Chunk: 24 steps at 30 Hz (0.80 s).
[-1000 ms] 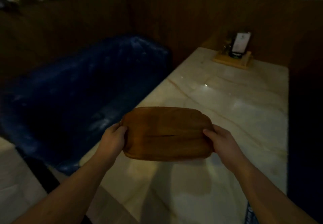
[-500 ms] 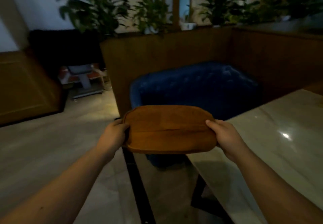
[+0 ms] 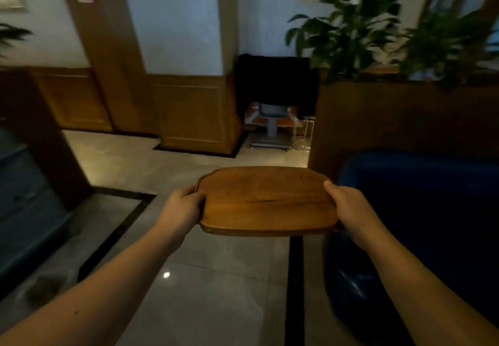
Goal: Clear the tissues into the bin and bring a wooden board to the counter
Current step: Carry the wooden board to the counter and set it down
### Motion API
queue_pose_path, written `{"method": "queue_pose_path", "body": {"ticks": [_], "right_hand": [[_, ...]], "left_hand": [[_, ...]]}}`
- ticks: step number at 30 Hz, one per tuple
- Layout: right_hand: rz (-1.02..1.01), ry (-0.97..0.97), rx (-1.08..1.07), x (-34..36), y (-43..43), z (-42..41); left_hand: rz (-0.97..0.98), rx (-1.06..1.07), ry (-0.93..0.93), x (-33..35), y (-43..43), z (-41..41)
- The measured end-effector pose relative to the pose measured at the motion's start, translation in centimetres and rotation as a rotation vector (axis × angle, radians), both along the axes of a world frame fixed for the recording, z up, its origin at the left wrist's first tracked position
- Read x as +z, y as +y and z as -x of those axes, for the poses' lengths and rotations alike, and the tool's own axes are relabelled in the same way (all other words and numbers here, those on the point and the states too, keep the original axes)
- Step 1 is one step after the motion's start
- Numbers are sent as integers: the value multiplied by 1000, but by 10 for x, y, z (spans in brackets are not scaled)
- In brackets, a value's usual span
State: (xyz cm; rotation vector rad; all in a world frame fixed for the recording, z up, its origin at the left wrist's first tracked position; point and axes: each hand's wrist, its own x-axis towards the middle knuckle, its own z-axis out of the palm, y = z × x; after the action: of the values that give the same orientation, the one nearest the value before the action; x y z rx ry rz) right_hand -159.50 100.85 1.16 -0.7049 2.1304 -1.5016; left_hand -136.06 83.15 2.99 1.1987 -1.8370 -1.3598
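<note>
A rounded brown wooden board (image 3: 266, 201) is held flat in front of me, above a tiled floor. My left hand (image 3: 181, 207) grips its left edge and my right hand (image 3: 348, 206) grips its right edge, thumbs on top. Nothing lies on the board. No tissues, bin or counter are in view.
A blue upholstered seat (image 3: 421, 205) stands close on my right, below a wooden planter wall (image 3: 399, 118) with green plants. Another dark blue seat (image 3: 24, 210) is at the left. A wood-panelled pillar (image 3: 194, 113) and a small cart (image 3: 272, 126) stand ahead across the pale floor (image 3: 205, 291).
My view has swung left, away from the marble table, which has left the frame, toward the open floor and pillar. Both hands keep the same hold on the board.
</note>
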Motion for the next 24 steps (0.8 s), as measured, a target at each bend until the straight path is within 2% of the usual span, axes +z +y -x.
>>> {"method": "queue_pose_path", "body": {"ticks": [5, 10, 17, 24], "right_hand": [[20, 49, 236, 17, -117, -9], [-26, 69, 448, 17, -222, -62], [-30, 93, 828, 6, -353, -193], [-8, 102, 1007, 0, -453, -339]], "left_hand": [[32, 274, 34, 16, -54, -36], [-5, 548, 38, 21, -87, -104], [-9, 847, 31, 15, -132, -247], [10, 1004, 68, 18, -193, -383]]}}
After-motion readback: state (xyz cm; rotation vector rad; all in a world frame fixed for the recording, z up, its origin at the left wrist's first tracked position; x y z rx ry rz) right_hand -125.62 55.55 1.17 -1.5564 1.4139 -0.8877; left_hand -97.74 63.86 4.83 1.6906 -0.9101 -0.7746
